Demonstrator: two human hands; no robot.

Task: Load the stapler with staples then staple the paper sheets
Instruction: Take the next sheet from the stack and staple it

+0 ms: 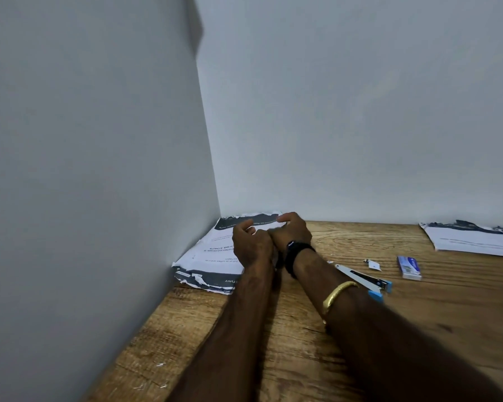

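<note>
Both grips are empty: left hand (pixel 251 242) and right hand (pixel 292 230) hover half-curled over the paper (pixel 215 253). Stapler (pixel 366 281) lies open and untouched on the worktop (pixel 302 358). Loading likely comes next, fetching the staple box (pixel 409 267).

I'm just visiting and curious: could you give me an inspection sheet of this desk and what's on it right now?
Surface: wooden desk, grainy, with small white flecks near the front left.
Job's things: stapler lying open on the desk; staple box beside it; paper stack in the corner; second paper stack far right.
Clutter: small white scrap near the box.
Grippers: left hand and right hand held together above the corner stack, fingers curled, gripping nothing visible.
Cables: nothing seen.
Surroundings: plain grey walls meeting at the corner.
</note>
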